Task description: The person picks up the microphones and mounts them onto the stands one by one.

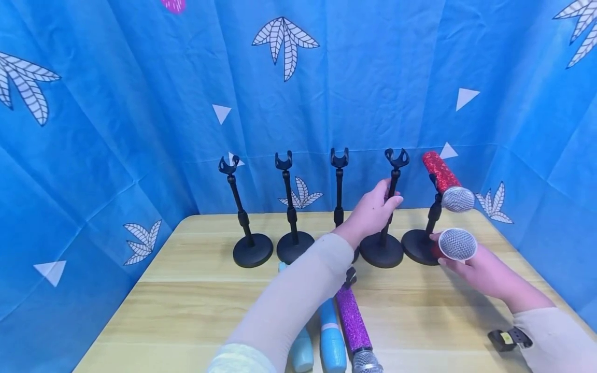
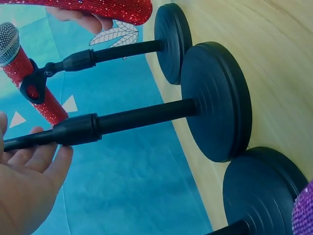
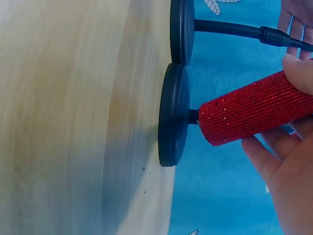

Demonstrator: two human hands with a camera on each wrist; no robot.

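My left hand (image 1: 373,210) holds the pole of a black microphone stand (image 1: 381,251), the second from the right, with the thumb in front and fingers behind. The clip on top of that stand has nothing in it. In my right hand (image 1: 487,272) is a red glittery microphone (image 3: 254,107), gripped by its handle with the silver mesh head toward me. It is held in front of the rightmost stand (image 1: 422,247). Another red microphone (image 1: 440,172) sits tilted in that stand's clip, mesh head forward and down.
Further left stand more black stands (image 1: 252,251) with bare clips, one partly behind my left arm. On the wooden table (image 1: 186,305) lie a purple glittery microphone (image 1: 353,316) and two light blue handled things (image 1: 332,342), partly under that arm. Blue curtain (image 1: 154,103) encloses the back and sides.
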